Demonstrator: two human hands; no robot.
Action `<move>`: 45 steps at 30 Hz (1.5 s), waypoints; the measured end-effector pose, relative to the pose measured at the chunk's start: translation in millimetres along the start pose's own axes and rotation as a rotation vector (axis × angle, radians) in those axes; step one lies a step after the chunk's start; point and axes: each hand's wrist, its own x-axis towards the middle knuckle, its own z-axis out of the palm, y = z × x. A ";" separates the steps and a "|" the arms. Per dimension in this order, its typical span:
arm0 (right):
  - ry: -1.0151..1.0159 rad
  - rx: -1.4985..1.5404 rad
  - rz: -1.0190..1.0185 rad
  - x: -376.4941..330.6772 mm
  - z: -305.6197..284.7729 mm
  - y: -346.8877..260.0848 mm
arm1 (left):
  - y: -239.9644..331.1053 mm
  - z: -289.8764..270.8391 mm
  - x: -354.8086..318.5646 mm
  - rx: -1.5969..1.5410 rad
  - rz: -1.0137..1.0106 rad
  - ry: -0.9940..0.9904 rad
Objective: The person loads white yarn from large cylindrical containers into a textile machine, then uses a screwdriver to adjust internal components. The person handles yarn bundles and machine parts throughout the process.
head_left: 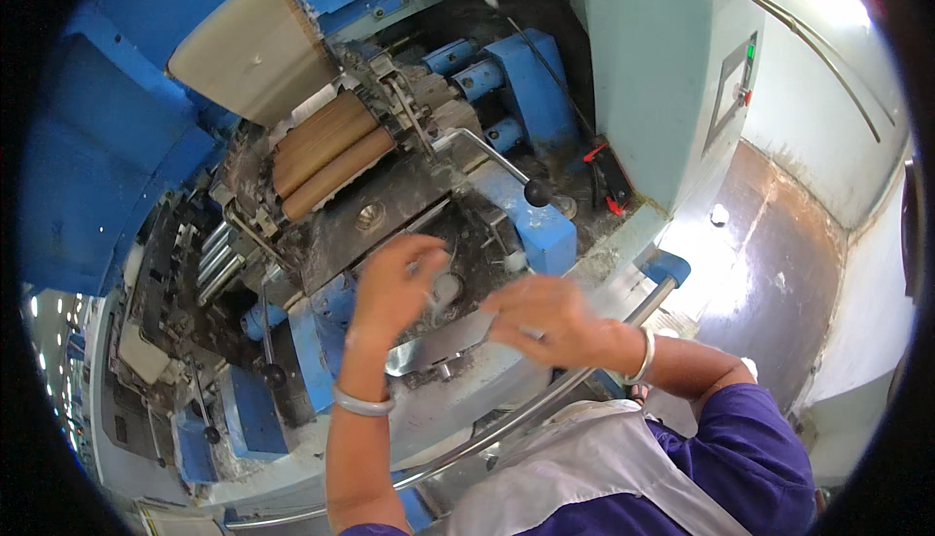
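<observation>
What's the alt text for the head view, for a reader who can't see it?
Seen from above, a person's left hand and right hand, both blurred and with a bangle at each wrist, are raised over the dusty bed of a blue industrial machine. Behind them sit ribbed tan rollers and a black-knobbed lever.

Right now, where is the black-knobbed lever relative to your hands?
In the head view, the black-knobbed lever sits above and slightly right of the right hand, between the tan rollers on its left and the blue block just below it.
</observation>
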 end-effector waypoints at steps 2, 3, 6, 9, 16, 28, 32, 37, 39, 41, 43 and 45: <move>0.171 -0.045 -0.012 16.5 -20.1 6.9 | 6.3 21.1 -8.1 0.235 0.160 -0.141; 0.136 -0.094 0.020 27.2 -24.5 13.2 | 8.9 28.0 -11.9 0.292 0.158 -0.223; 0.110 -0.259 0.022 49.5 -22.2 24.0 | 11.0 30.2 -21.5 0.462 0.085 -0.259; 0.000 -0.428 0.102 64.1 -8.6 24.0 | 3.9 22.6 -23.7 0.502 -0.161 -0.206; -0.057 -0.577 0.115 85.1 -0.5 18.0 | -43.8 51.6 31.3 -0.306 -0.387 -0.031; -0.343 -0.773 0.137 55.9 -4.5 28.8 | -73.5 83.3 68.6 -0.782 -0.588 0.076; -0.320 -0.765 0.239 77.7 12.4 34.4 | -84.2 86.7 70.6 -0.734 -0.424 0.096; -0.415 -0.768 0.476 89.7 19.8 52.4 | -87.1 90.3 71.1 -0.710 -0.430 0.215; -0.375 -0.777 0.442 80.1 15.9 59.3 | -88.1 88.9 71.3 -0.630 -0.448 0.194; -0.288 -0.759 0.419 71.4 12.9 65.2 | -85.7 83.8 68.4 -0.520 -0.442 0.163; -0.195 -0.721 0.476 71.7 12.8 71.6 | -75.1 77.4 65.9 -0.516 -0.398 0.244; -0.168 -0.619 0.571 84.8 16.2 79.7 | -55.3 71.6 60.6 -0.520 -0.273 0.386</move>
